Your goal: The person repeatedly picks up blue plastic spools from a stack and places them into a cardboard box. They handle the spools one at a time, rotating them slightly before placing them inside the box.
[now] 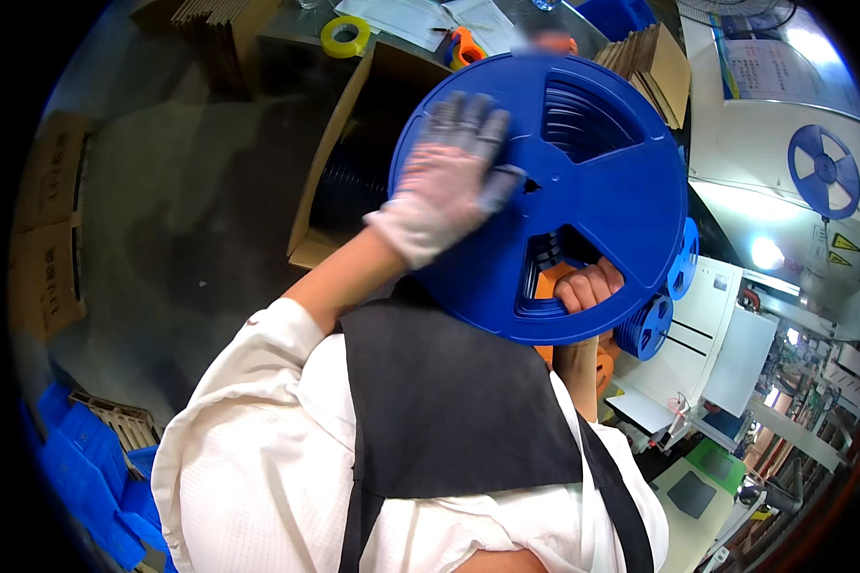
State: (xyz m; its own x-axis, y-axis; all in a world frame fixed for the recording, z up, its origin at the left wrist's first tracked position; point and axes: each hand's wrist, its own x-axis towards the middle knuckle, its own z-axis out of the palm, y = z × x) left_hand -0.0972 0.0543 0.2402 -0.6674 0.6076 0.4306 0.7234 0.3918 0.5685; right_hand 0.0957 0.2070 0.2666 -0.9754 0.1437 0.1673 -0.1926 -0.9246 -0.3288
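A large blue reel (602,196) with wedge-shaped cutouts faces me in front of my chest. Dark edges of wound strip show through its openings. My left hand (444,181), in a grey-and-white glove and slightly blurred, lies flat against the left part of the disc, fingers stretched out. At the lower right, the bare fingers of my right hand (591,285) curl through a cutout and grip the rim; the rest of that hand is behind the reel. Partly covered by the reel, an open cardboard box (327,158) holds dark ridged items I cannot make out.
Yellow tape (345,36), an orange tape dispenser (464,48) and papers lie on the far table. Folded cardboard (652,69) stands behind the reel. Smaller blue reels (647,328) and machinery are at right. Cartons (48,229) and blue crates (86,468) line the left.
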